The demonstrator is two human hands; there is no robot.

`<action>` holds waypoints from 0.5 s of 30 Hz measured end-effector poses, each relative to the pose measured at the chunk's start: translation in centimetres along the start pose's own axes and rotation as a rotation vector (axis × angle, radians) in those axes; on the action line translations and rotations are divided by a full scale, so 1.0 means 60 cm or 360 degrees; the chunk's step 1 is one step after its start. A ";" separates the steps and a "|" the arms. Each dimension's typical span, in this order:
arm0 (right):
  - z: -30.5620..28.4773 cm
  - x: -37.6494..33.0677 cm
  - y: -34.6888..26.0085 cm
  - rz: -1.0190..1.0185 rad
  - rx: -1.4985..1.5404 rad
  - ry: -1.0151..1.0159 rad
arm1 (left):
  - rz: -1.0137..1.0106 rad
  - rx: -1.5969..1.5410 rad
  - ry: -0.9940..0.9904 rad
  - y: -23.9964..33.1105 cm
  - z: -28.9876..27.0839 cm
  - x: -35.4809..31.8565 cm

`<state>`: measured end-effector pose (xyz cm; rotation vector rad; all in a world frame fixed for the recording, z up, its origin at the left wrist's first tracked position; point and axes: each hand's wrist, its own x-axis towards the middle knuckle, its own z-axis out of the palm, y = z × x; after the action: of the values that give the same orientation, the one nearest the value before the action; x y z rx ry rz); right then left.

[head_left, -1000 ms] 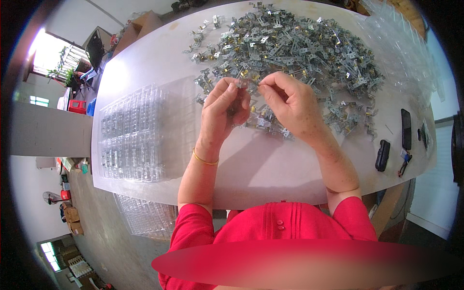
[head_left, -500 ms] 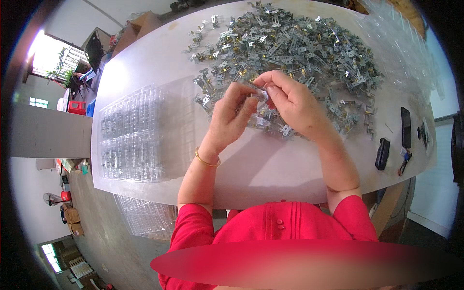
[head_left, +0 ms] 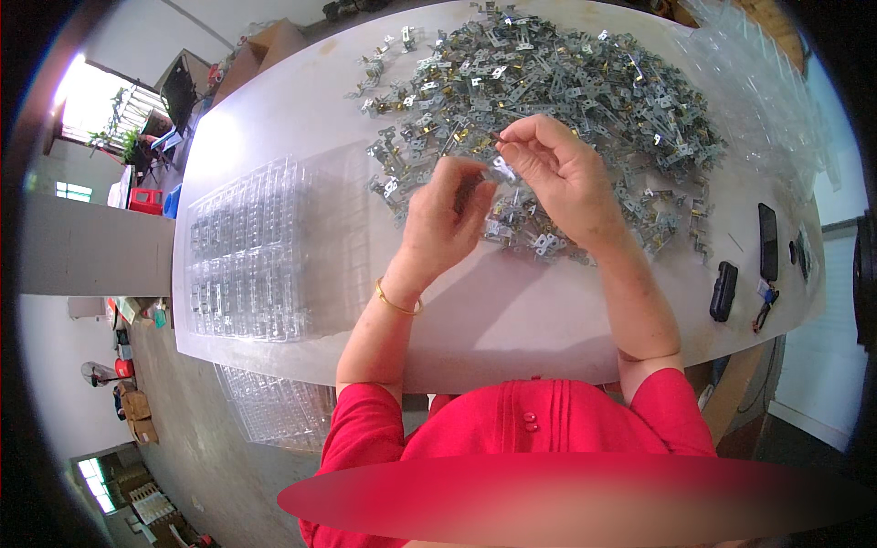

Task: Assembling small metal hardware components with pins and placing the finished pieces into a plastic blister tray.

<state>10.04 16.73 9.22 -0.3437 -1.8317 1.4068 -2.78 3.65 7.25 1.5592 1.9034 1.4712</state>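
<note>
A big pile of small grey metal brackets (head_left: 557, 78), some with brass-coloured bits, covers the far middle of the table. Over its near edge is my left hand (head_left: 446, 215), fingers curled and closed; what lies inside is in shadow and cannot be made out. Beside it, my right hand (head_left: 571, 187) pinches a thin dark piece (head_left: 497, 137) between thumb and fingers. Between the two hands shows a bright, blurred metal part (head_left: 503, 169); I cannot tell which hand, if either, touches it. A gold bangle (head_left: 398, 300) circles my left wrist.
Clear plastic trays (head_left: 242, 260) with rows of metal parts lie at left on the white table (head_left: 548, 342). More clear trays (head_left: 279, 406) sit lower beside it. Plastic sheeting (head_left: 767, 100) lies far right; a black case (head_left: 723, 292), a phone (head_left: 767, 242) and keys (head_left: 764, 310) are near right.
My hands have moved apart. The right has gone slightly right and up, with a thin dark piece showing at its fingertips; the left has turned a little and stays curled.
</note>
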 end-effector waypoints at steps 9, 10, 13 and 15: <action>-0.007 0.000 -0.011 0.0205 -0.0160 -0.0262 | -0.0010 -0.0030 0.0013 0.004 -0.003 0.003; -0.010 0.002 -0.010 0.0204 -0.0162 -0.0264 | 0.0182 0.0018 0.0021 -0.005 -0.008 0.008; -0.018 0.006 -0.007 0.0232 0.0010 -0.0203 | 0.0094 -0.0355 -0.0057 -0.016 -0.015 0.009; -0.023 0.009 -0.012 0.0295 0.0022 -0.0184 | -0.0188 -0.0775 -0.0143 -0.014 -0.020 0.010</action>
<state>10.85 17.74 10.21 -0.4430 -1.9219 1.5943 -4.36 3.61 7.32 1.2416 1.4169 1.6247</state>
